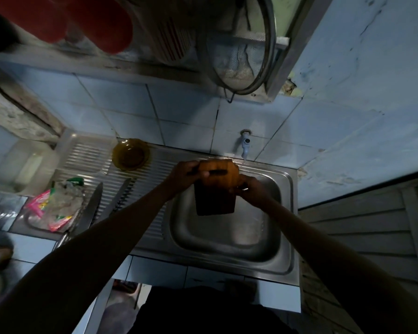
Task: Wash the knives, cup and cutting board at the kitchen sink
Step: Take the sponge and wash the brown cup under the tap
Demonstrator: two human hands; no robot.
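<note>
The fingers (198,170) of the left hand (185,175) curl over the top left corner of the cutting board (214,191), near the slot that serves as its handle. The fingers of the right hand (247,188) wrap the right edge of the board a little lower. Both hands hold the board; neither is free. The board stands almost upright in the middle of the frame, over the back part of the sink (227,237), its top edge close to the tap (245,147). I cannot tell if water runs on it.

From here the wet wood can slip, because both grips sit only at the top and the heavy lower part hangs free. If it drops, it hits the steel basin and may splash. If the left elbow swings outward, the forearm can also sweep the 2 knives (92,208) that lie on the ribbed drainboard (140,179), left of the middle, and push them off the front edge. The amber bowl (130,154) stands further back on the drainboard and seems safer.

Both arms come in from the bottom of the frame, stretched forward and meeting at the board like a V; the left forearm passes low over the drainboard, just beside the nearer blade.
</note>
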